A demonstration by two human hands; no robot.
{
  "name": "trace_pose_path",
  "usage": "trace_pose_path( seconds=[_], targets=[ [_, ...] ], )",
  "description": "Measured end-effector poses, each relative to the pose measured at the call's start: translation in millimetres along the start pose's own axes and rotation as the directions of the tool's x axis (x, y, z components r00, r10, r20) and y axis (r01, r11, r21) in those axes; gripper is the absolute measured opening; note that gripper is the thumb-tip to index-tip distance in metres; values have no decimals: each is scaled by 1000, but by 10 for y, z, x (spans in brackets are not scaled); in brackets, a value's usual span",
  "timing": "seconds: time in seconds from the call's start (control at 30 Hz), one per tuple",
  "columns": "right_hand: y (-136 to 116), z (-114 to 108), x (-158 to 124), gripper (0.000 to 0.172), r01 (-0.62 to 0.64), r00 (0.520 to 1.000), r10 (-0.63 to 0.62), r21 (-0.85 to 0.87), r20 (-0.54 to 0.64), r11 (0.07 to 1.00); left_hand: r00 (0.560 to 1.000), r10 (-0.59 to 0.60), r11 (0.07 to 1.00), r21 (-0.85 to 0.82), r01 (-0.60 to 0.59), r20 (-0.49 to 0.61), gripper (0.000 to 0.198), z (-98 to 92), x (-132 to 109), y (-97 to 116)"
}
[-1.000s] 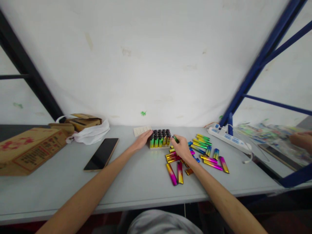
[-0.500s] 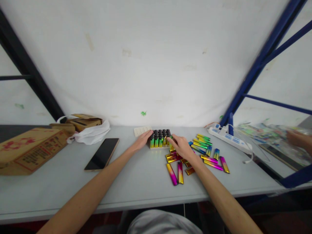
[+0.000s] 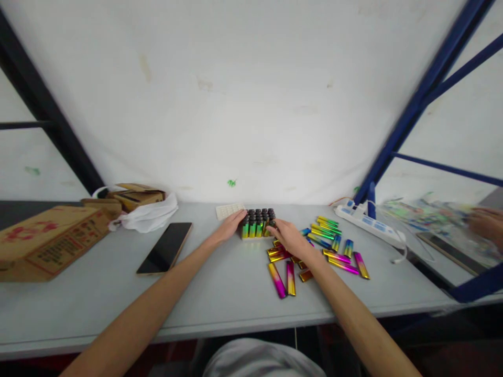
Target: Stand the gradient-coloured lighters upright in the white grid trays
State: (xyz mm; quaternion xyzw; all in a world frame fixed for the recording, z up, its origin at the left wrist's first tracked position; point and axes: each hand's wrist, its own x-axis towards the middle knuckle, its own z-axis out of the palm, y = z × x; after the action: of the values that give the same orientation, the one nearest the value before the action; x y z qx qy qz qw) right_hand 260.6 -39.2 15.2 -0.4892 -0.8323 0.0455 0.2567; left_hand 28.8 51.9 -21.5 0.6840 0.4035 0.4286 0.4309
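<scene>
Upright slim pieces that look like lighters point(image 3: 252, 228), with black tops and shiny green-to-gold bodies, stand in rows in a pale tray point(image 3: 255, 239). My left hand point(image 3: 232, 224) is against the left side of this block, with its fingers along the tray's edge. At the right front corner, the fingers of my right hand point(image 3: 286, 234) close around a dark-topped lighter point(image 3: 271, 224), partly hidden by them. Loose metallic pieces in magenta and gold point(image 3: 277, 280) lie below and to the right of my right hand, some under its wrist. Green, gold and blue ones point(image 3: 326, 229) lie farther right.
Behind my left hand lies a white tray with holes point(image 3: 228, 210). A phone point(image 3: 165, 248), a plastic bag point(image 3: 151, 215) and a cardboard box point(image 3: 55, 238) are on the left. On the right are a power strip point(image 3: 371, 222), a blue frame point(image 3: 416, 110) and another person's blurred hand point(image 3: 487, 225).
My right hand has shifted slightly left, and its fingers have drawn in at the block's right front corner. My left hand stays in place. The other person's hand at far right has moved.
</scene>
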Motion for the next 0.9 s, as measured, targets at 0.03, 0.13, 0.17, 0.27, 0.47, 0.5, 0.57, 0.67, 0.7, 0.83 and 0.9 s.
trace_pose_path(
  seconds=[0.03, 0.13, 0.17, 0.27, 0.47, 0.5, 0.57, 0.67, 0.7, 0.83, 0.9],
  targets=[
    [-6, -1, 1, 25, -5, 1000, 5, 10, -5, 1000, 1000, -2, 1000, 1, 2, 1, 83, -1, 2, -6],
    [-31, -8, -2, 26, -18, 1000, 18, 18, 0, 1000, 1000, 8, 1000, -1, -8, 0, 78, -4, 5, -23],
    [-39, -9, -2, 26, -25, 1000, 25, 3, 9, 1000, 1000, 16, 1000, -1, -16, 2, 76, -5, 5, -25],
    [-51, -5, 10, 27, -51, 998, 54, -62, 41, 997, 1000, 29, 1000, 0, -29, 7, 74, -3, 3, -17],
    [3, 14, 34, 25, -65, 993, 70, -55, 98, 996, 1000, 15, 1000, -10, -15, 5, 79, 3, 2, -7],
    [5, 11, 31, 26, -62, 992, 66, -43, 109, 997, 1000, 13, 1000, -10, -13, 1, 79, 1, 2, -13],
    [-14, 4, 22, 27, -62, 990, 67, -50, 121, 997, 1000, 14, 1000, -7, -14, -2, 77, -7, 4, -31],
    [-93, 5, 11, 32, -96, 990, 112, -174, 83, 980, 1000, 14, 1000, 2, -14, 6, 76, -21, 13, -63],
    [-124, 9, 9, 34, -112, 990, 128, -223, 63, 969, 1000, 9, 1000, 6, -10, 11, 75, -24, 17, -73],
    [-158, 5, -2, 42, -126, 987, 148, -276, 59, 953, 1000, -23, 1000, 15, 23, 2, 77, -28, 30, -99],
    [-77, -43, -16, 46, -132, 988, 147, -242, 45, 961, 1000, -26, 1000, 15, 26, -8, 78, -27, 34, -105]
  ],
)
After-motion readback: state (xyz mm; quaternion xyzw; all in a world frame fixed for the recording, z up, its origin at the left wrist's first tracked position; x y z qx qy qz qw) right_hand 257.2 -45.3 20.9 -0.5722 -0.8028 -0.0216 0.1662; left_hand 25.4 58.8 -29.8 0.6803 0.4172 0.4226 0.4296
